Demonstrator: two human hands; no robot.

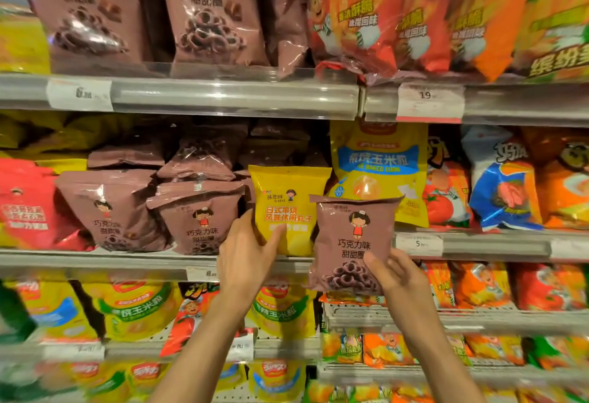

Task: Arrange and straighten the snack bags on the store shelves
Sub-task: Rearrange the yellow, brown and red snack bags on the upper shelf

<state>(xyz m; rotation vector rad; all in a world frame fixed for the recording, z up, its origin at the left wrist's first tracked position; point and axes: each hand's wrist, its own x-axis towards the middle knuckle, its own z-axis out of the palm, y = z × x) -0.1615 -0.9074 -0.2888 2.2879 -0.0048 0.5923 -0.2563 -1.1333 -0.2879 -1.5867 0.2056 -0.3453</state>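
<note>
Your left hand (247,256) grips the lower left corner of the yellow bag (288,208), thumb across its front, fingers behind it. The yellow bag stands upright at the front lip of the middle shelf (127,259), and everything below is placed relative to it.

Your right hand (395,275) pinches the brown chocolate-ring bag (353,243) by its lower right corner, thumb on the front. That bag is just right of the yellow bag, overlapping its right edge, held out in front of the shelf, not resting on it.

Left of the yellow bag: a row of matching brown bags (197,217), leaning and slumped, some piled flat behind. Right and behind: a taller yellow corn bag (379,163).

Step in hand, as a judgement: sorting a stray, since the yellow bag sits between brown stock and other flavours. The next move probably needs the brown bag carried left to its own row and stood upright, the yellow one shifted or pulled out. Where the yellow belongs, you cannot tell from here.
</note>
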